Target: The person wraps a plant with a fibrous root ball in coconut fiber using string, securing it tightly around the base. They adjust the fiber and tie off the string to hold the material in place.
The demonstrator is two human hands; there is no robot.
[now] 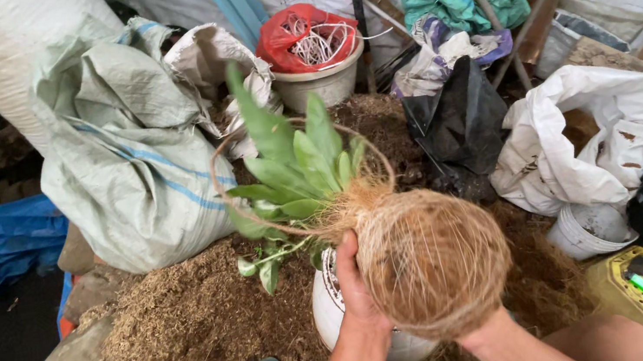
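Hands cradle a fibre-wrapped root ball [433, 262] above a white pot [336, 310], left hand [354, 280] gripping its side, right hand hidden beneath so its grasp cannot be told, keeping the green plant [298, 171] clear of the heaped mulch [190, 336].

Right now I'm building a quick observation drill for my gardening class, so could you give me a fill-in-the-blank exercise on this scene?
1. Both hands, left hand included, hold a ball of brown ____ fibre.
2. The leaves growing out of the ball are ____ in colour.
3. The plastic bag in the bucket behind is ____.
4. Under the ball stands a ____ pot.

Missing words: coconut; green; red; white
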